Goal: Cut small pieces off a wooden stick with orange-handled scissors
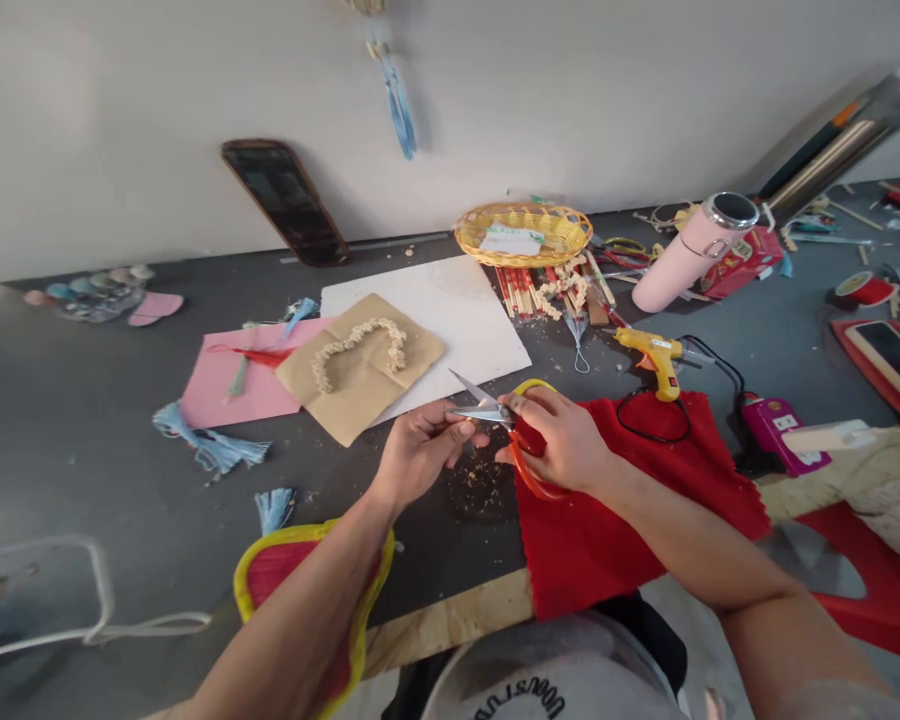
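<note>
My right hand (pixel 566 435) grips a pair of scissors (pixel 529 470) with red-orange handles, its blades spread and pointing left. My left hand (pixel 424 445) is closed in a pinch beside the lower blade; whatever lies between thumb and fingers is too small to make out. Small pale crumbs litter the dark table (pixel 435 540) below the hands. Beyond my left hand, a knobbly cream-coloured curved strip (pixel 360 340) rests on a brown paper square (pixel 345 405). That paper overlaps a white sheet (pixel 480 320) and a pink sheet (pixel 202 385). Under my right forearm spreads a red cloth (pixel 592 545).
A yellow glue gun (pixel 649 350) with a cord lies right of the hands. Behind are a wicker basket (pixel 570 240), a pink flask (pixel 679 262) and a leaning phone (pixel 285 200). Blue tassels (pixel 221 450) and a yellow-edged red piece (pixel 270 570) lie at left.
</note>
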Demonstrator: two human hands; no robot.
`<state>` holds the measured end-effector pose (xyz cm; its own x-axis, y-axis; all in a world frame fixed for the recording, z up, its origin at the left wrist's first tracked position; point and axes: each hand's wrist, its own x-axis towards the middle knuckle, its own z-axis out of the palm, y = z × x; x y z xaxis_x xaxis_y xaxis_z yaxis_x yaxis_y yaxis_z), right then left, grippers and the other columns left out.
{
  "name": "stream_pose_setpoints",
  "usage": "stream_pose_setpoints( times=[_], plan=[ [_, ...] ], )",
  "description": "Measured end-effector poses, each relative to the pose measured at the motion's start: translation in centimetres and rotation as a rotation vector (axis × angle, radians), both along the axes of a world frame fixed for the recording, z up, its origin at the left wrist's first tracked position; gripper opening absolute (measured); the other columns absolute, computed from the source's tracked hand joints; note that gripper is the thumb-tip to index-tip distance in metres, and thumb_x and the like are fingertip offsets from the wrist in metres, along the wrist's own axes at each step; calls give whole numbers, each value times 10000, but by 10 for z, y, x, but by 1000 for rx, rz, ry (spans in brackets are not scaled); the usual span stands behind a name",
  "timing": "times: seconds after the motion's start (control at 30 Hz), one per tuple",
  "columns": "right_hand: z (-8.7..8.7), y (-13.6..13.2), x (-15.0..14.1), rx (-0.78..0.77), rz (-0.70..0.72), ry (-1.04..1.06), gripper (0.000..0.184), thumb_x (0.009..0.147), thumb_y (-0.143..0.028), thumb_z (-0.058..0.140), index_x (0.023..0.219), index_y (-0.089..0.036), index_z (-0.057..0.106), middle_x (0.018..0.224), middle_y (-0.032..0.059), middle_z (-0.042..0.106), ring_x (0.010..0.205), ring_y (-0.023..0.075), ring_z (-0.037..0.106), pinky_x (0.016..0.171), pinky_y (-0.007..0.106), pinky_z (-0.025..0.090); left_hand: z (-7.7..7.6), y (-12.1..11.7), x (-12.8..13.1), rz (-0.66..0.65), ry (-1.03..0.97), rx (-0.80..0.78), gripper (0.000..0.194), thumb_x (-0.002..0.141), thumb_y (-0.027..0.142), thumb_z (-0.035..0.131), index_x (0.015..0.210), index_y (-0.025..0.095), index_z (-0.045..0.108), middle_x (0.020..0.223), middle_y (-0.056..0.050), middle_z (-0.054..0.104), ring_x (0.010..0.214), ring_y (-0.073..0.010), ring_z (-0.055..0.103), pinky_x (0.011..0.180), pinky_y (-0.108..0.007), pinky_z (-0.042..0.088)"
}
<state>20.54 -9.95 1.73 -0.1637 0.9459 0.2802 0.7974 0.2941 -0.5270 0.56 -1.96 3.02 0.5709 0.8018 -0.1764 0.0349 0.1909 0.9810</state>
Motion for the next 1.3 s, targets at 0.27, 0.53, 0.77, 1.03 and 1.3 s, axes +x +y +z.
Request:
stream_pose_setpoints(
  times=[0.27,0.53,0.77,1.03,1.3],
  plan=[
    [-1,2,3,33,58,65,665,806,-522,669,1361,-205,483,1112,122,562,1080,280,558,932,451,525,-1,1,-3,-94,-85,-123,319,758,407,747,718,122,610,652,-74,720,383,-46,393,386,-198,282],
    [-1,2,0,9,40,44,632,836,-526,636,1358,-199,496,1120,126,587,1075,275,578,930,437,533,1,3,-3,-92,-47,-156,351,724,434,768,713,124,603,639,-79,716,380,-45,378,383,-201,273],
    [2,0,1,-16,30,-3,596,847,-496,634,1351,-206,502,1121,122,606,1073,279,592,936,437,534,-2,3,-3,-71,-34,-121,325,745,418,748,767,114,635,660,-74,716,384,-44,375,378,-203,269],
    [-1,2,3,27,78,50,660,828,-511,648,1391,-222,459,1119,117,565,1085,273,554,938,443,522,-1,4,-6,-132,-55,-176,330,754,420,746,728,123,604,644,-79,716,379,-48,386,377,-197,272],
    [-2,3,2,13,90,79,659,838,-553,624,1380,-213,470,1114,124,576,1080,268,563,943,441,524,-5,7,-8,-166,-53,-239,336,737,423,761,741,121,615,611,-76,704,366,-43,363,366,-192,238]
  ],
)
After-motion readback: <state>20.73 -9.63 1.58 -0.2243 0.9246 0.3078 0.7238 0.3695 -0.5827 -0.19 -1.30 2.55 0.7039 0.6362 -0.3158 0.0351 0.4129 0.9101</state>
